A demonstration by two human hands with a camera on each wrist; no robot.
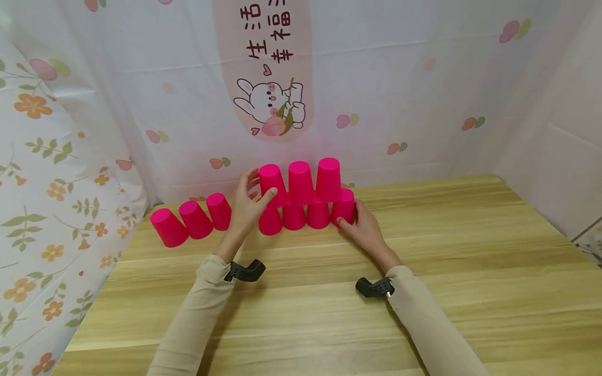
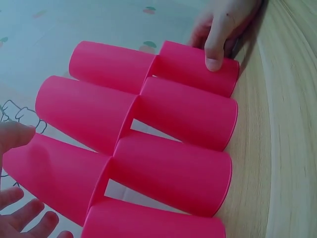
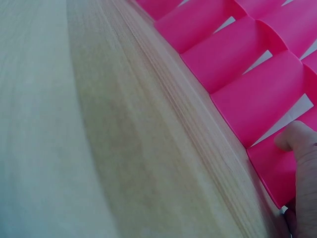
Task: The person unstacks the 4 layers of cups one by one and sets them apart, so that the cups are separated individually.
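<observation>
Upside-down pink plastic cups form two tiers on the wooden table, with several in the bottom row and three above. My left hand (image 1: 246, 204) is beside the upper-left cup (image 1: 273, 184). Its thumb lies at that cup's front near the top, and the other fingers are spread apart on its left. At the bottom row's right end, my right hand (image 1: 367, 230) grips the end cup (image 1: 345, 204), thumb in front and fingers partly hidden behind. The upper middle cup (image 1: 301, 183) and upper right cup (image 1: 328, 180) straddle the cups beneath them.
Three more upside-down pink cups, among them a leftmost cup (image 1: 169, 228), stand in a slanted row left of the stack. A patterned curtain (image 1: 400, 94) hangs behind the table (image 1: 301, 318). Black wrist mounts (image 1: 246, 271) are strapped over both sleeves.
</observation>
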